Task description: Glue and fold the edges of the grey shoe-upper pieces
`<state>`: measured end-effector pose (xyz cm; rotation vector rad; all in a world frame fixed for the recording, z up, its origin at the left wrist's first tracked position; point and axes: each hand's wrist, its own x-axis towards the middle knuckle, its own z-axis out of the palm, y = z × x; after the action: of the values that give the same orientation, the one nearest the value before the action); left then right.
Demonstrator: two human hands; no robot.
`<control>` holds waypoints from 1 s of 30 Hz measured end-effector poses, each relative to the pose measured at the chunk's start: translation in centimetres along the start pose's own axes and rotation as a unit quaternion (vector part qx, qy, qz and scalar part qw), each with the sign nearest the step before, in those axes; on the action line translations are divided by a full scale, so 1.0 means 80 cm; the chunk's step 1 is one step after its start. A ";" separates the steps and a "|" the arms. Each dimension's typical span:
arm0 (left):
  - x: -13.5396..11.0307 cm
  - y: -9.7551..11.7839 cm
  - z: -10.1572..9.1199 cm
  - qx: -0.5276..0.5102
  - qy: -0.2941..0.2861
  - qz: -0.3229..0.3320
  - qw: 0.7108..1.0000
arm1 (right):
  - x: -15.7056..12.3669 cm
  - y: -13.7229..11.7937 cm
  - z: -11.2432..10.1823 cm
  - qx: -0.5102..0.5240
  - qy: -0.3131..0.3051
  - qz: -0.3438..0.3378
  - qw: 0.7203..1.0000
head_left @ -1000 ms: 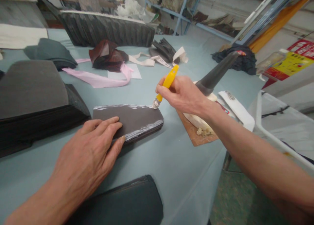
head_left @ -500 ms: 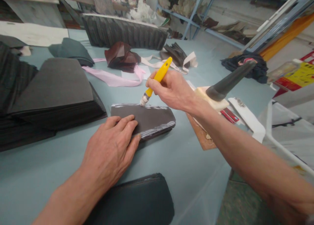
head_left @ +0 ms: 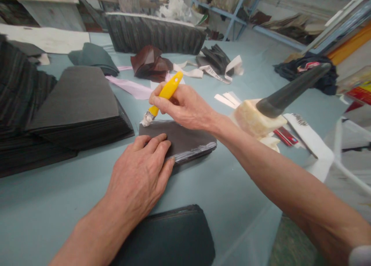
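A yellow-handled paintbrush (head_left: 166, 92) is pinched in my right hand (head_left: 185, 105). Its bristles, caked with white paste, touch the far left corner of a small stack of dark brown sheets (head_left: 191, 136). White smears run along the stack's near and far edges. My left hand (head_left: 142, 165) lies on the left part of the stack, fingers stretched out and pressing down from above. Close to my left wrist is another dark stack with rounded corners (head_left: 171, 235), partly hidden by my forearm.
Tall stacks of dark trapezoid sheets (head_left: 72, 96) stand at the left. A pale block with a black handle (head_left: 257, 117) sits beyond my right forearm. Behind are a row of dark pieces (head_left: 156, 34), crumpled brown material (head_left: 150, 63), a pink strip (head_left: 130, 86) and a white tape (head_left: 214, 72).
My right hand has drawn the brush leftward along the far edge to the corner of the stack. My left hand stays on the stack. The view has shifted slightly.
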<state>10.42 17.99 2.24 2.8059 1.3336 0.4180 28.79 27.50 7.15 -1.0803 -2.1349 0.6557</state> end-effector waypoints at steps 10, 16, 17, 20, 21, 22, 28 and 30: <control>-0.002 -0.003 0.001 -0.004 -0.003 0.003 1.000 | -0.014 0.029 -0.027 0.001 0.000 -0.011 1.000; -0.003 -0.006 0.002 -0.003 -0.003 0.007 1.000 | -0.036 0.036 -0.043 0.018 0.016 -0.001 1.000; -0.003 -0.006 0.001 -0.006 -0.006 0.002 1.000 | -0.040 0.036 -0.046 0.018 0.021 0.003 1.000; -0.002 -0.008 -0.001 -0.010 -0.017 -0.008 1.000 | -0.051 0.039 -0.055 0.014 0.027 0.020 0.999; -0.002 -0.008 -0.001 -0.010 -0.020 -0.008 1.000 | -0.056 0.041 -0.059 0.010 0.029 0.023 0.999; -0.002 -0.009 -0.002 -0.009 -0.020 -0.006 1.000 | -0.061 0.043 -0.062 0.003 0.032 0.023 0.999; -0.004 -0.012 0.000 0.014 0.015 0.021 1.000 | -0.096 0.058 -0.084 -0.040 0.067 0.035 0.996; -0.004 -0.012 0.001 0.021 0.027 0.034 0.999 | -0.108 0.060 -0.090 -0.025 0.070 0.048 0.996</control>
<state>9.50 18.38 2.00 2.9013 1.2747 0.4747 40.42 23.88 5.91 -1.2253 -1.9998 0.5566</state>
